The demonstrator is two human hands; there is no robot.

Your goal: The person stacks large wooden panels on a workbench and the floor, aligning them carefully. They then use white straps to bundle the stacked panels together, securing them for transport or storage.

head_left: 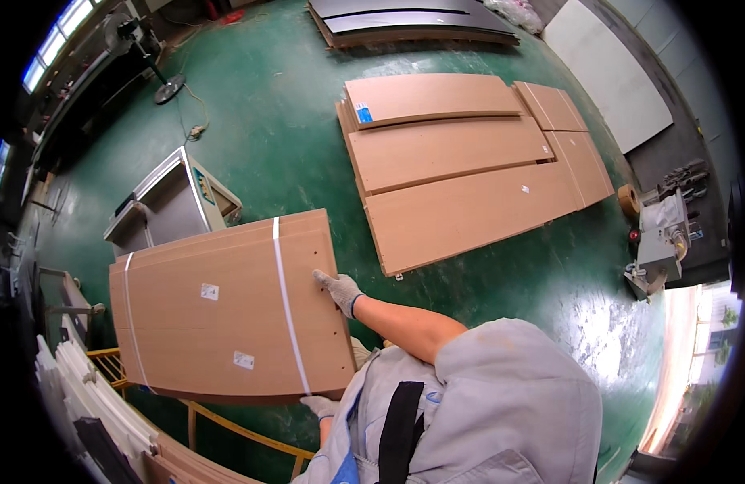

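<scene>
A bundle of flat brown panels (235,315), bound by two white straps, lies before me on the left, with small white labels on top. At its right end, my right hand (341,293) in a pale knitted glove grips the edge, thumb on the top face and the other fingers mostly hidden. My left hand (319,406), gloved too, holds the near edge by the right-hand strap. Most of its fingers are out of sight under the bundle.
Beyond the bundle stands a strapping machine (175,198). Stacks of brown panels (461,185) lie on the green floor ahead. A yellow frame (243,431) and pale strips (94,391) are at near left. A floor fan (169,89) stands far left, a tape-roll machine (661,238) to the right.
</scene>
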